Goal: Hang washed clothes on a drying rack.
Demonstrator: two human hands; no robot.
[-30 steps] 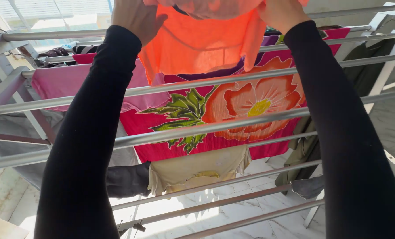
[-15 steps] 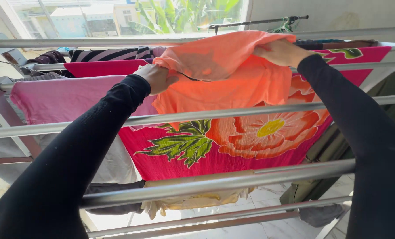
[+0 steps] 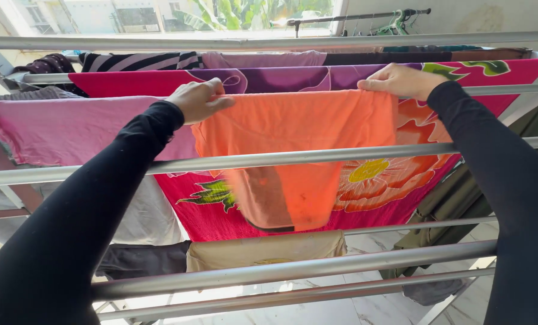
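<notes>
Both hands pinch the top edge of an orange garment (image 3: pixel 293 129), the left hand (image 3: pixel 198 100) closed on its left corner and the right hand (image 3: pixel 401 80) closed on its right corner. The garment is draped over a rail of the metal drying rack (image 3: pixel 281 159), its top edge running left to right, its length hanging downward. Its lower end looks blurred, possibly swinging. Behind it hangs a magenta floral cloth (image 3: pixel 377 180); a pink shirt (image 3: pixel 82 129) lies just left.

- Both arms reach forward and up, in long black sleeves.
- The left hand (image 3: pixel 198 100) is curled, with its fingers pinched together and the thumb pointing right.
- The right hand (image 3: pixel 403 80) lies knuckles up, its fingers pinched and pointing left.
</notes>
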